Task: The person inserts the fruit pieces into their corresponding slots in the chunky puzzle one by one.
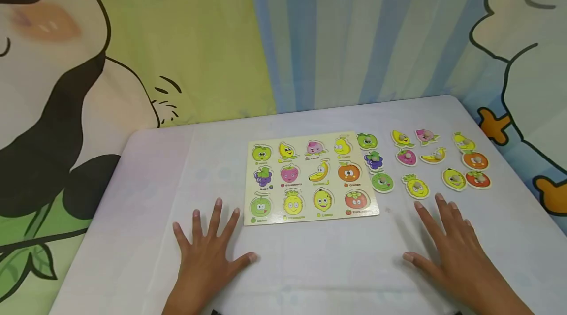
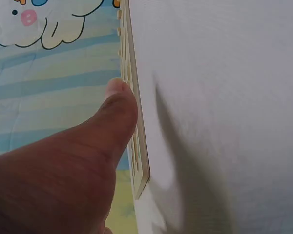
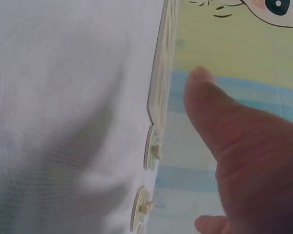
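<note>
A wooden fruit puzzle board (image 1: 310, 205) lies flat on the white-covered table, printed with rows of smiling fruits. To its right lie loose knobbed pieces, among them a pineapple piece (image 1: 415, 187), a lemon piece (image 1: 454, 179), a grape piece (image 1: 373, 161) and an orange piece (image 1: 475, 160). My left hand (image 1: 205, 258) is spread at the board's lower left corner, fingers straight, holding nothing. My right hand (image 1: 458, 256) has its fingers extended just below the pineapple and lemon pieces, also holding nothing. In the right wrist view the melon piece (image 3: 150, 148) stands out near the board's corner.
A cloth backdrop (image 1: 212, 34) with cartoon animals and blue stripes rises behind the table (image 1: 177, 157). More pieces, such as the green apple piece (image 1: 367, 141) and the banana piece (image 1: 433, 156), lie close together toward the table's right edge.
</note>
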Demonstrator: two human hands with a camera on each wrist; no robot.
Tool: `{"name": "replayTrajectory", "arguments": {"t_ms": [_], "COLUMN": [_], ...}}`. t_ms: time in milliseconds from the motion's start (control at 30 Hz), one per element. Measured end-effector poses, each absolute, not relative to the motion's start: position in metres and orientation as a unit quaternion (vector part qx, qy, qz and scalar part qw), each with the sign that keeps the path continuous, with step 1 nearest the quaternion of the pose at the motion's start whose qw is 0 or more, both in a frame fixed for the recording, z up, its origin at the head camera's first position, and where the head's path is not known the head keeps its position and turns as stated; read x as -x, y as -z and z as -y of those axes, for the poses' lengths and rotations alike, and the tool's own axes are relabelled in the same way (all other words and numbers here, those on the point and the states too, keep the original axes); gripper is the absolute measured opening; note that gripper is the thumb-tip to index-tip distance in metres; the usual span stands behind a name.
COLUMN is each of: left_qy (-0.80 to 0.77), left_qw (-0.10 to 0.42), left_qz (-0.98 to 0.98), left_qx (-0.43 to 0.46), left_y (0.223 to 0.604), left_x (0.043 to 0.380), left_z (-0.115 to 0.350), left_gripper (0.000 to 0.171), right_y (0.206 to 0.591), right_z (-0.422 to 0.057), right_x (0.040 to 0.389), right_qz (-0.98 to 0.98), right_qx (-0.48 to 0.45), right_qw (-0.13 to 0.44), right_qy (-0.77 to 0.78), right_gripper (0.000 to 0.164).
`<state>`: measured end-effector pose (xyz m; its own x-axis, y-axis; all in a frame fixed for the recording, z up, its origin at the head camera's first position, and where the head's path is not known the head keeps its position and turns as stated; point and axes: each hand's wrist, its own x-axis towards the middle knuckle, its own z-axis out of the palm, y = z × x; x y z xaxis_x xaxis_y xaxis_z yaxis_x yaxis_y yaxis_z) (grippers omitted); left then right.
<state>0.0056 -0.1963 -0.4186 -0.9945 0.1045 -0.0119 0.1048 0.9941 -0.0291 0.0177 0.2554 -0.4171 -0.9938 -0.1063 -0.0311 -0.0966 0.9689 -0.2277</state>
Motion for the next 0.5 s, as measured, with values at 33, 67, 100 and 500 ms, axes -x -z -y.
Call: {"name": "replayTrajectory", "arguments": {"t_ms": [33, 67, 100, 500], "left_qy": [0.015, 0.015, 0.012, -0.07], "left_qw": [0.005, 0.004, 0.0, -0.122], "left_qz": [-0.998, -0.998, -0.998, -0.981], "left_qx": [-0.054, -0.057, -0.061, -0.135], "left_y": [0.418, 0.418, 0.417, 0.412], "left_x": [-0.005, -0.004, -0.003, 0.012], "left_z": [0.196, 0.196, 0.195, 0.195], "left_gripper": [0.103, 0.102, 0.1, 0.05], "right_y": [0.416, 0.414, 0.413, 0.396], "right_z": [-0.255, -0.254, -0.253, -0.247], "right_x": [-0.017, -0.016, -0.016, -0.003], "right_qz": [-0.991, -0.991, -0.991, -0.965], "right_qx": [0.057, 0.062, 0.066, 0.126], "right_qw": [0.017, 0.013, 0.01, -0.148], "right_qy": [0.116, 0.118, 0.119, 0.176], "right_gripper": [0.12, 0.118, 0.116, 0.096]}}
